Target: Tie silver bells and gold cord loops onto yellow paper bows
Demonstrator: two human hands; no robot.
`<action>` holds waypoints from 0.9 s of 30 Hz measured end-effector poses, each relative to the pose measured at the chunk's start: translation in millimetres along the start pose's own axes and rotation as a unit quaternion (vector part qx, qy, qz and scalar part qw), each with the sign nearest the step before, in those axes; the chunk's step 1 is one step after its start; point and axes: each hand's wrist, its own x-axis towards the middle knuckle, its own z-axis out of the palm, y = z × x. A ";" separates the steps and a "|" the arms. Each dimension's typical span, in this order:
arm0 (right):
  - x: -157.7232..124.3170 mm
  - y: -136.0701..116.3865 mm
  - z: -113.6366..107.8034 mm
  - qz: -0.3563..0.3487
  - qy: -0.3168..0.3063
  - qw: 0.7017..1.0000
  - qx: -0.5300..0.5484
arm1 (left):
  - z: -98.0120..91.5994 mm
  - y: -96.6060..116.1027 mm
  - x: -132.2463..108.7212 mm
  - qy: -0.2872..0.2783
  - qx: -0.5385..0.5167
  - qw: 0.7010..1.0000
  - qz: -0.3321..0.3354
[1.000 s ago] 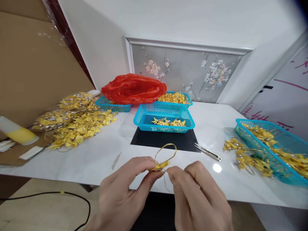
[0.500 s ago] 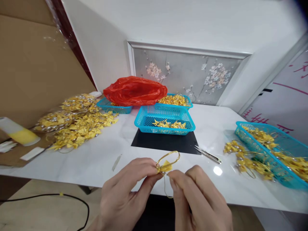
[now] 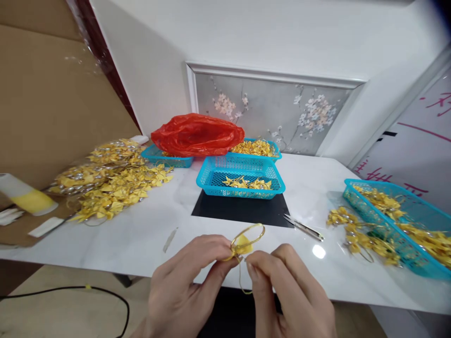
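Note:
My left hand point(image 3: 183, 286) pinches a small yellow paper ornament point(image 3: 243, 245) with a gold cord loop point(image 3: 250, 233) rising from it. My right hand point(image 3: 289, 291) pinches the loose gold cord tail point(image 3: 241, 277) just below the ornament; the tail hangs down between both hands. Both hands are held over the near edge of the white marble table point(image 3: 141, 234). Straight ahead stands a blue basket point(image 3: 240, 176) with a few yellow ornaments in it.
Small scissors point(image 3: 303, 225) lie right of a black mat point(image 3: 243, 210). A heap of yellow ornaments point(image 3: 109, 180) covers the left side. A red plastic bag point(image 3: 197, 134) rests on rear baskets. Another blue basket point(image 3: 398, 220) with ornaments sits at right. A black cable point(image 3: 70, 288) runs on the floor.
The ornament and its loop have turned slightly and sit a little lower and to the right. My fingers have shifted on the cord; the view has tilted a bit.

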 end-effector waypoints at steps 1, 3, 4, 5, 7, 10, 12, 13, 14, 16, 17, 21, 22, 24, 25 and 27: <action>-0.2 -0.9 -0.4 0.004 0.000 1.000 -0.001 | 0.1 -0.3 -0.5 0.003 -0.007 1.000 -0.006; -0.4 -1.9 -1.3 0.006 -0.003 1.000 -0.003 | 0.4 0.0 -0.1 0.007 -0.023 1.000 -0.011; -0.2 -2.0 -1.7 0.004 -0.004 1.000 -0.004 | 0.4 0.7 0.9 0.005 -0.031 0.999 -0.016; 0.1 -1.6 -2.2 0.001 -0.005 1.000 -0.005 | 0.2 1.6 2.2 0.001 -0.040 0.999 -0.029; 1.6 0.2 -2.8 -0.009 -0.004 1.000 -0.005 | -0.9 3.6 5.5 -0.009 -0.069 0.993 -0.096; 5.7 5.0 -3.1 -0.052 -0.001 0.999 0.005 | -3.7 5.2 10.9 -0.042 -0.159 0.951 -0.260; 9.3 7.8 -3.4 -0.082 0.013 0.997 0.002 | -5.2 5.4 14.6 -0.069 -0.241 0.905 -0.343; 11.2 8.7 -3.7 -0.091 0.021 0.996 -0.004 | -5.6 5.4 16.5 -0.079 -0.281 0.882 -0.369; 13.1 9.2 -4.2 -0.098 0.026 0.995 -0.011 | -5.6 5.4 18.3 -0.087 -0.316 0.860 -0.390; 16.9 9.2 -5.5 -0.100 0.032 0.994 -0.019 | -4.9 5.3 21.6 -0.094 -0.371 0.821 -0.424; 18.6 8.9 -6.3 -0.099 0.034 0.994 -0.019 | -4.1 5.2 22.9 -0.098 -0.390 0.804 -0.438; 23.9 8.1 -10.1 -0.103 0.011 0.994 -0.014 | -1.3 5.0 25.0 -0.094 -0.430 0.768 -0.466; 24.6 8.2 -11.1 -0.109 0.001 0.994 -0.016 | -1.0 5.2 24.8 -0.094 -0.434 0.765 -0.468; 25.6 8.4 -12.6 -0.117 -0.005 0.993 -0.019 | -0.9 6.3 23.9 -0.099 -0.436 0.764 -0.465; 25.8 8.5 -13.2 -0.118 -0.002 0.993 -0.022 | -1.0 7.1 23.5 -0.103 -0.435 0.766 -0.461; 26.3 8.7 -13.7 -0.121 0.002 0.992 -0.026 | -1.4 9.0 23.1 -0.103 -0.428 0.774 -0.455</action>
